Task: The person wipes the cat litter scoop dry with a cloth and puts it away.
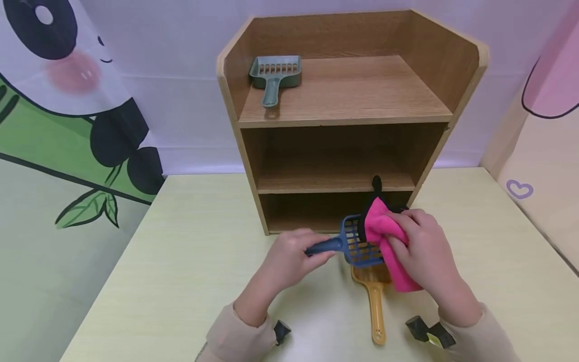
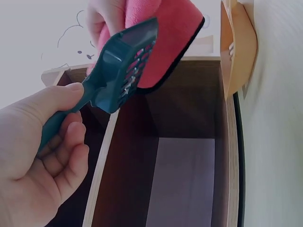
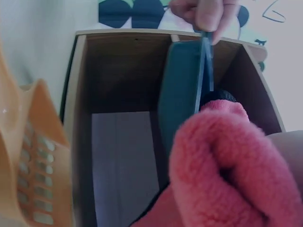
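My left hand (image 1: pixel 291 256) grips the handle of a blue slotted litter scoop (image 1: pixel 360 246), held up in front of the shelf. In the left wrist view the same scoop (image 2: pixel 118 66) looks dark teal, its slotted face turned to the right. A bunched pink cloth (image 1: pixel 393 241) with a black edge is in my right hand (image 1: pixel 422 249), laid against the far side of the scoop's head. The right wrist view shows the fluffy cloth (image 3: pixel 227 165) close up, overlapping the scoop. Below them, an orange litter scoop (image 1: pixel 375 301) lies on the table, its head partly hidden.
A wooden shelf unit (image 1: pixel 346 122) stands at the back of the table (image 1: pixel 203 281). On its top level, at the left, sits a grey-green litter scoop (image 1: pixel 276 73). Printed cloth (image 1: pixel 181 80) hangs behind. Dark straps (image 1: pixel 429 332) show by the sleeves.
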Motion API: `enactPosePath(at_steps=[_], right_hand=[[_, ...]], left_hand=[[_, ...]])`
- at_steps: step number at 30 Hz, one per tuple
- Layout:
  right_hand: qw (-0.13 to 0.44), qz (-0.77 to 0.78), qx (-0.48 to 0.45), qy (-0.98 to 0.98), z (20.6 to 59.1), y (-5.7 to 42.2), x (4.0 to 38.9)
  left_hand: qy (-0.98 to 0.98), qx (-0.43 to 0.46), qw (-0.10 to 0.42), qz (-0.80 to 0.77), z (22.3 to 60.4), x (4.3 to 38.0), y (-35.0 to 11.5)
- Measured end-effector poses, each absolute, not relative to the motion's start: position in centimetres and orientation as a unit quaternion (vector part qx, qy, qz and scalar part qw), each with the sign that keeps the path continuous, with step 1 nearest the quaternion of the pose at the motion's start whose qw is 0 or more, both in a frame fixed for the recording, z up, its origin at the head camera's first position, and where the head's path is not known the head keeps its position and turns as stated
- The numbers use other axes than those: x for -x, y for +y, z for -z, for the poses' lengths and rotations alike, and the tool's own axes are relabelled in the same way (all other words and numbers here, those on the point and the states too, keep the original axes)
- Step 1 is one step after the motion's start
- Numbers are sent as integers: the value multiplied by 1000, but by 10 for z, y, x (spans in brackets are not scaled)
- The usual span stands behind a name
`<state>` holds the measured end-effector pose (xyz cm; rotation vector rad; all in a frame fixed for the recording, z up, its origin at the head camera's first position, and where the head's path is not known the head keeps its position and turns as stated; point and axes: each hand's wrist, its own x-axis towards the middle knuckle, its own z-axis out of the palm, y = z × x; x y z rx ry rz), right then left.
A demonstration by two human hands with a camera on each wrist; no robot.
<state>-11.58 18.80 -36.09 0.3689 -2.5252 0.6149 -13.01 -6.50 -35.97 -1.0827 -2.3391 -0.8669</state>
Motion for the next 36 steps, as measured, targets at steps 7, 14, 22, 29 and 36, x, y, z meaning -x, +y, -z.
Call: enactPosePath(at_steps=[7,14,22,29,36], right_hand=[[179,-329,-149,-915,351,185,104],[124,-277,-213,-929,353,174,100],[174,-211,-207,-939,360,171,105],[219,-175,-190,-941,366,178,113],[240,-174,-165,-941,363,188,117]], left_hand=[[-851,380,184,312,362,133,-66],[-823,412,237,312,365,133,-62],[-812,421,276,295,365,131,-59],[-816,412,294,279,365,131,-61],[-825,393,292,281,367,134,-64]])
